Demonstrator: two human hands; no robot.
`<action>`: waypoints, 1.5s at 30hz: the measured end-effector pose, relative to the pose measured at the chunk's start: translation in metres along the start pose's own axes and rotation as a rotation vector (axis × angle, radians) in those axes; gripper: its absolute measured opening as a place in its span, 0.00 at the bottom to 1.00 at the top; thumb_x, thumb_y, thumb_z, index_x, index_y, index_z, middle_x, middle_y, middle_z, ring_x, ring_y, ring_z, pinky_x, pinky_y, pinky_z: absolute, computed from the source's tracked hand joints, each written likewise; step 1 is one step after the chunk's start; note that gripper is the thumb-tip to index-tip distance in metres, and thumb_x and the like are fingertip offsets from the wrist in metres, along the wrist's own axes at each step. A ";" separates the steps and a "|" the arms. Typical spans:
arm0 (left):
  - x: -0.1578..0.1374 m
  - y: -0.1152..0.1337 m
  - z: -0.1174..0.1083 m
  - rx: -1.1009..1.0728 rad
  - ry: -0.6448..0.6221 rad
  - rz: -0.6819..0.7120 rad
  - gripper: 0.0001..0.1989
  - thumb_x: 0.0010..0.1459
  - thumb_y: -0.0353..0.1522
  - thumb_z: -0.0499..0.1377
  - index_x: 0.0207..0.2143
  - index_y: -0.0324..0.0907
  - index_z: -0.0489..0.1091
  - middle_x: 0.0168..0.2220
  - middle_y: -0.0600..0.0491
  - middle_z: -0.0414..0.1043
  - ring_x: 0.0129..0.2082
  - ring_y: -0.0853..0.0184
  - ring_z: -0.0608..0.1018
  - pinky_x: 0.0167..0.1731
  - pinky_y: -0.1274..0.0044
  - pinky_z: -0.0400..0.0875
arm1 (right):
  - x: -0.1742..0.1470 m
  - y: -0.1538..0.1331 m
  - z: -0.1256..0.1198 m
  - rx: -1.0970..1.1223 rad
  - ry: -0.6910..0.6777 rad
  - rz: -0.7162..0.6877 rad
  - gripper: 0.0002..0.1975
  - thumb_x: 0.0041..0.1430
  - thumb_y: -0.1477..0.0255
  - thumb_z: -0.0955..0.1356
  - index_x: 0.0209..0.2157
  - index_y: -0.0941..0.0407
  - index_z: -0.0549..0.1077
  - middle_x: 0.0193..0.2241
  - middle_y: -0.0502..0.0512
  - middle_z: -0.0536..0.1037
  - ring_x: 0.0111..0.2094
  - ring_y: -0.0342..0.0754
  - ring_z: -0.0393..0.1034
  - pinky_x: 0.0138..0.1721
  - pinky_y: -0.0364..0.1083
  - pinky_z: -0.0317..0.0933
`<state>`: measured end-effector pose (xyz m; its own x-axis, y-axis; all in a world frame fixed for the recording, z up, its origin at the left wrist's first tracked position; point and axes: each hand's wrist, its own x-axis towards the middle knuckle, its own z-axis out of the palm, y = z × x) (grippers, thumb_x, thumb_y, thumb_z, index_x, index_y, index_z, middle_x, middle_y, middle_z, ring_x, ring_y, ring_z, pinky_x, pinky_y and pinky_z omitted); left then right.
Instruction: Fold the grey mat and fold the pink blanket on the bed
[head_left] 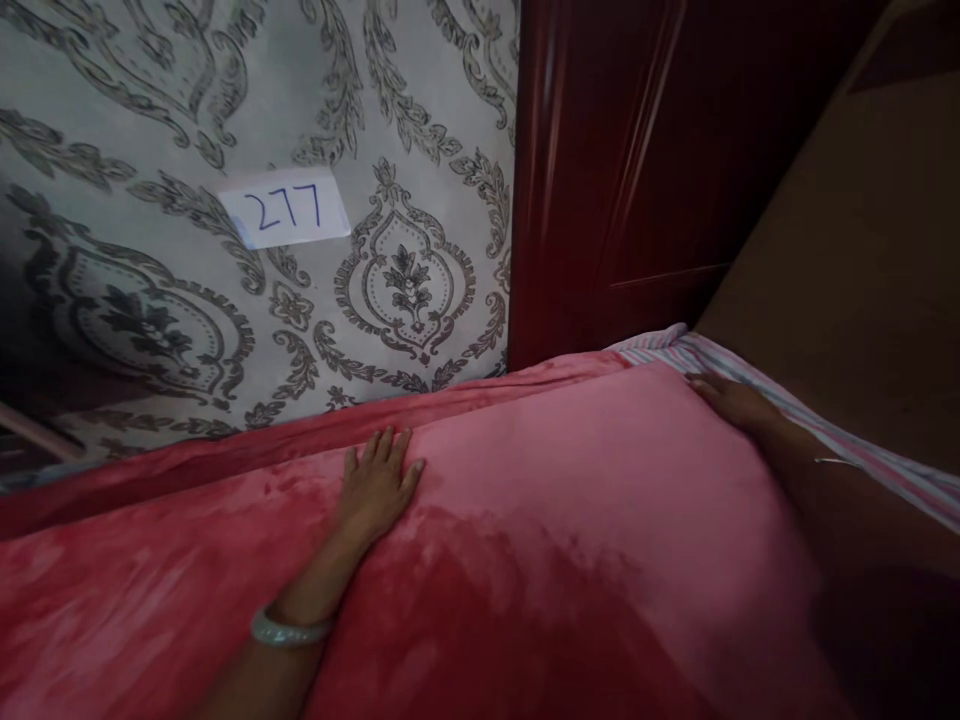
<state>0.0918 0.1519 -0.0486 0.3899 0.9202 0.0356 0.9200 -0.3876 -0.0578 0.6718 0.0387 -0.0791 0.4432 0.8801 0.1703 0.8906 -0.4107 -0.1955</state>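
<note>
A plush blanket [570, 450], folded with a smooth edge, spreads across the lower view; its pile shows lighter pink and darker red patches. My left hand [379, 485] lies flat on it near the far edge, fingers spread, with a pale green bangle [289, 630] on the wrist. At the blanket's far right corner, my right hand [731, 400] rests against the edge with its fingers stretched out. That hand is dim and its thumb is hidden. A thin bracelet [838, 462] circles the right wrist.
Behind the blanket stands a wall with grey patterned wallpaper [409, 280], bearing a paper marked 277 [285, 210]. Beside it is a dark red wooden panel [622, 150]. A striped sheet [892, 470] shows along the right, below a brown surface [862, 250].
</note>
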 end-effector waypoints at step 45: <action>0.019 -0.004 -0.011 -0.023 0.018 0.082 0.36 0.68 0.44 0.35 0.71 0.34 0.52 0.72 0.35 0.50 0.70 0.46 0.57 0.63 0.47 0.54 | -0.224 -0.174 -0.020 0.062 -0.077 -0.457 0.33 0.71 0.50 0.54 0.72 0.46 0.54 0.73 0.56 0.45 0.73 0.57 0.34 0.69 0.66 0.37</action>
<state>0.0960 0.1699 -0.0372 0.4642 0.8844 0.0492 0.8857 -0.4627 -0.0387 0.4202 -0.0917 -0.0638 -0.0040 0.9836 0.1802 0.9839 0.0361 -0.1748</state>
